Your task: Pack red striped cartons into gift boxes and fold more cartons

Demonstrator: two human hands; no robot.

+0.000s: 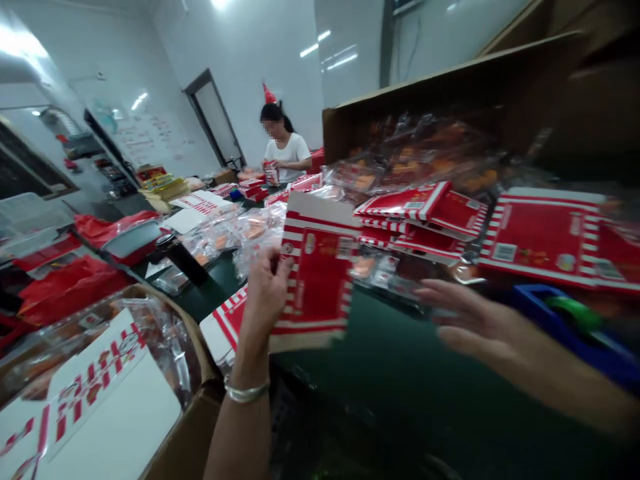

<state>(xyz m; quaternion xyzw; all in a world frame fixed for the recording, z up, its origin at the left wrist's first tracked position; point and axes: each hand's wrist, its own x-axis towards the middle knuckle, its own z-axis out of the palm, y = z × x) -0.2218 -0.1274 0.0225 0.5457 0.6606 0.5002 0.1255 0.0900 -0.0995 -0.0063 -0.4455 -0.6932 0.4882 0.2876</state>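
My left hand (pixel 270 283) pinches the left edge of a red paper box (pixel 320 280) with white stripes along its sides, a barcode and a plain flap at the top. The box is held upright above the dark green table (pixel 380 373). To the right, my right hand (pixel 465 317) is slightly blurred, its fingers stretched out and nothing in it. It is apart from the box, between clear packets (pixel 390 277) and a blue tape dispenser (pixel 575 327) with a green core. Behind it lie stacked red boxes (pixel 420 217) and another red box (pixel 543 233).
A large carton (pixel 450 73) of wrapped orange pieces stands at the back right. At the lower left is another carton (pixel 197 340), with packets and white printed card (pixel 115 407). A black cylinder (pixel 183 260) lies beside more packets. A co-worker (pixel 287 150) handles a packet across the table.
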